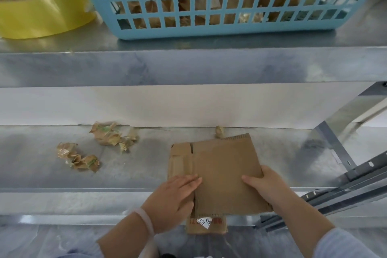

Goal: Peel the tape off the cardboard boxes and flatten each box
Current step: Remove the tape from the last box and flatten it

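A metal surface (41,174) sits by a white wall (146,107). Crumpled tape scraps (106,135) lie on its left. The flat cardboard box (222,165) lies at its front edge. The left grip (173,195) lies flat, pressing on it. The right grip (263,184) is curled round its right side.

- This looks like a packing or stockroom work area: bare galvanized steel shelving (188,65) in two tiers, set against a plain white wall (146,104).
- A blue plastic lattice basket (209,32) stands on the upper tier, with brownish crumpled scraps showing through its holes.
- Just left of the basket, on the same tier, lies a large roll of yellow packing tape (41,12).
- Below the basket, on the lower tier, lies a flattened cardboard box (224,165).
- Below and left of the basket lie wads of peeled tape (106,135).
- Below and right of the basket run slotted steel rails (356,178) of the rack frame.
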